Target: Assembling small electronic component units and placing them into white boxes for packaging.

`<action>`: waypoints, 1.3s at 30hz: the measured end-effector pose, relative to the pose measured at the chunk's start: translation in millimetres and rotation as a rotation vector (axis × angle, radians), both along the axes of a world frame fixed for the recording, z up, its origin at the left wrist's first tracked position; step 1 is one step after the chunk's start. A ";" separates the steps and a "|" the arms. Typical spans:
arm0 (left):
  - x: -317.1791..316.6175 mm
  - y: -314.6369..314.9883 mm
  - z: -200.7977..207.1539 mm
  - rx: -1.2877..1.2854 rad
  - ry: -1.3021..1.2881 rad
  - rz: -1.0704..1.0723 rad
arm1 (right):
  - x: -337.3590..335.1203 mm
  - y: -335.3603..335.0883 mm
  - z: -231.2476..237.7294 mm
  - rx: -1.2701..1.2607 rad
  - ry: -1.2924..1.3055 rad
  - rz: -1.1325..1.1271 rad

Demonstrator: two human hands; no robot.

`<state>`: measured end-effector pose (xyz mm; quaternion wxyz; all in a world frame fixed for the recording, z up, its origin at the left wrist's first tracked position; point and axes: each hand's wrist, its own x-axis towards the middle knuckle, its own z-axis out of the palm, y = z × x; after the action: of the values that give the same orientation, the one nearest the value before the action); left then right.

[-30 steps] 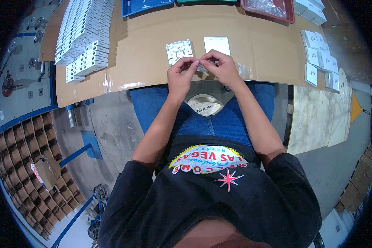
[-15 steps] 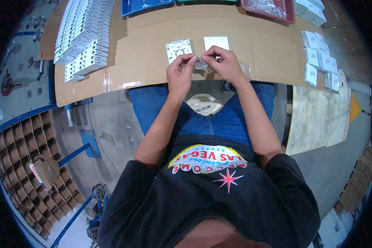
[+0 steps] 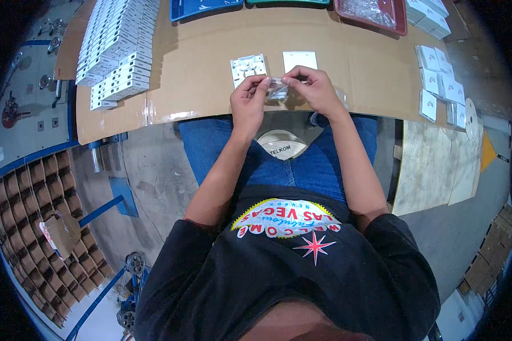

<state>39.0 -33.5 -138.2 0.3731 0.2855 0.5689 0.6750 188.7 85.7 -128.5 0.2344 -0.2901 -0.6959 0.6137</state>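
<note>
Between my two hands stretches a small clear plastic bag (image 3: 277, 90), with some small white pieces low inside it. My left hand (image 3: 249, 102) pinches its left upper corner, and my right hand (image 3: 314, 94) pinches the right one. Just beyond my left fingers lies an opened white plastic box base (image 3: 248, 67) with fittings inside, partly covered by the hand. A flat white cover (image 3: 300, 59) rests beyond my right hand, its near edge hidden by the fingers. Both lie on the cardboard-covered table (image 3: 199, 74).
Tall stacks of white boxes (image 3: 119, 51) stand at the left. A blue tray (image 3: 205, 8), a green tray (image 3: 287, 2) and a red tray (image 3: 401, 23) holding clear bags line the far side. Several small white packs (image 3: 429, 83) sit at the right, near the table's edge.
My fingertips have moved slightly apart, and the clear bag now shows spread between them. The box base and the cover stay where they lay.
</note>
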 end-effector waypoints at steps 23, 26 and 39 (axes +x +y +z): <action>-13.2 -11.8 7.3 -0.152 -0.176 -0.267 | 12.9 -3.3 1.8 -0.267 -0.103 0.017; -17.6 -19.8 -5.1 -0.174 -0.155 -0.299 | 13.2 -4.5 -8.7 -0.270 -0.105 0.087; -54.8 -21.0 11.9 -0.144 0.063 -0.047 | -30.9 -11.5 1.2 -0.061 -0.138 0.120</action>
<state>-15.8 -54.5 -126.4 0.3902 0.2922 0.6207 0.6141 157.8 74.2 -127.3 0.1397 -0.2967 -0.7075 0.6260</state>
